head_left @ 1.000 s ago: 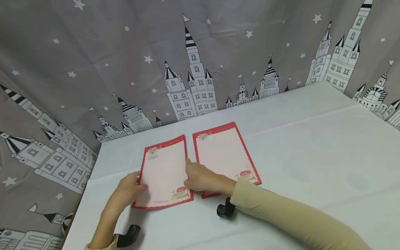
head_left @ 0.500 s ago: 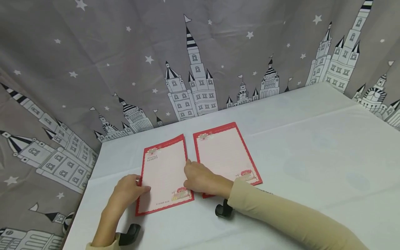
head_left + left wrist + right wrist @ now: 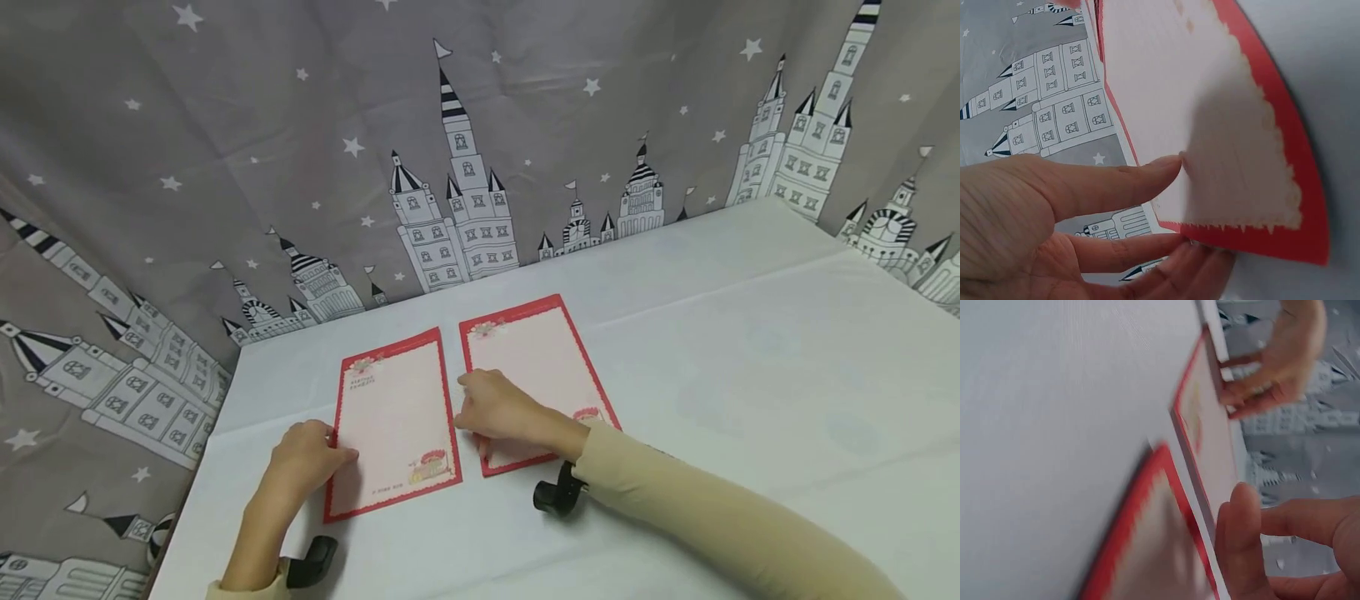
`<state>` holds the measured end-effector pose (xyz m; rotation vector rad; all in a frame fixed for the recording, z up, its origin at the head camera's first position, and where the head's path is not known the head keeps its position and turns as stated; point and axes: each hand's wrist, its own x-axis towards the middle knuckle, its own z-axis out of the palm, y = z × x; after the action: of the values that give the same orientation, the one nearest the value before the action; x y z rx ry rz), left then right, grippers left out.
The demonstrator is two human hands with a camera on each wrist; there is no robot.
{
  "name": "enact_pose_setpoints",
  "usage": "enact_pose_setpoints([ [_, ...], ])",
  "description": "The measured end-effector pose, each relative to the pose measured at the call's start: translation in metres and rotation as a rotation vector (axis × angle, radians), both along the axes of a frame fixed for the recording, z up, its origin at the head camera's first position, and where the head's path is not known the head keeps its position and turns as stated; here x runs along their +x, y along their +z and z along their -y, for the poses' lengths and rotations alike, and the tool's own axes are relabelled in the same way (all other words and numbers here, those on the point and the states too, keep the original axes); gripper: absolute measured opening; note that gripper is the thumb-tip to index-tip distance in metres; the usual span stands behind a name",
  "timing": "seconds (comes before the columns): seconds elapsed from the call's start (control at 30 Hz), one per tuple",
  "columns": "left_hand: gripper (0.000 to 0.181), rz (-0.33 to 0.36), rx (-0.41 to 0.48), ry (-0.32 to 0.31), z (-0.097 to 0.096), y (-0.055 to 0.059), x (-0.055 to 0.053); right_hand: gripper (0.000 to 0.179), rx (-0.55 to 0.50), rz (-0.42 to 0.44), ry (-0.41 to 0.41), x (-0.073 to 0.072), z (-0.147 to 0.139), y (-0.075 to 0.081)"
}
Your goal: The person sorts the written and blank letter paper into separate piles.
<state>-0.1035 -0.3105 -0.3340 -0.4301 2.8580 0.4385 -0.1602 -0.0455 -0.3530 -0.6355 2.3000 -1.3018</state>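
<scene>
Castle-printed grey fabric [image 3: 592, 133] hangs behind a faintly creased white cloth [image 3: 750, 367], where a rectangular, red-bordered right sheet [image 3: 521, 354] lies just beside a similar left sheet [image 3: 397, 417]. The left hand [image 3: 303, 458] pinches the left sheet's outer edge, thumb above; the right hand [image 3: 506, 408] has loosely parted fingers near the gap, contact unclear.

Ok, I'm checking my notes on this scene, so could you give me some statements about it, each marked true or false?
1. The left hand pinches the left paper. True.
2. The two papers overlap. False: a gap separates the left paper from the right paper.
3. Both papers have red borders. True.
4. The right hand wears a glove. False: the right hand is bare.
5. The backdrop shows castles and stars. True.
</scene>
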Motion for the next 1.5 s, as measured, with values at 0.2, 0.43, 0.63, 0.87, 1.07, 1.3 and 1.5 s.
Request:
enact_pose_setpoints([
  [0.2,0.052,-0.096,-0.053,-0.012,-0.014,-0.001,-0.001,0.054,0.054,0.005,-0.06,-0.019,-0.037,0.01],
  [0.43,0.057,-0.141,0.169,-0.093,-0.05,0.009,-0.014,0.042,0.153,-0.115,-0.119,-0.039,-0.086,0.018],
  [0.63,0.054,-0.03,0.294,-0.179,-0.085,0.011,-0.029,0.049,0.22,-0.131,-0.206,-0.05,-0.118,0.013],
  [0.87,0.05,0.022,0.386,-0.206,-0.105,0.006,-0.038,0.055,0.251,-0.116,-0.209,-0.051,-0.126,0.002],
  [1.07,0.027,0.046,0.433,-0.22,-0.118,0.001,-0.045,0.021,0.243,-0.132,-0.205,-0.049,-0.13,-0.001],
  [1.3,0.026,0.043,0.398,-0.243,-0.13,-0.002,-0.049,0.039,0.232,-0.121,-0.19,-0.049,-0.131,-0.006],
  [1.5,0.025,-0.009,0.341,-0.304,-0.133,-0.002,-0.046,0.052,0.245,-0.129,-0.204,-0.045,-0.126,-0.008],
])
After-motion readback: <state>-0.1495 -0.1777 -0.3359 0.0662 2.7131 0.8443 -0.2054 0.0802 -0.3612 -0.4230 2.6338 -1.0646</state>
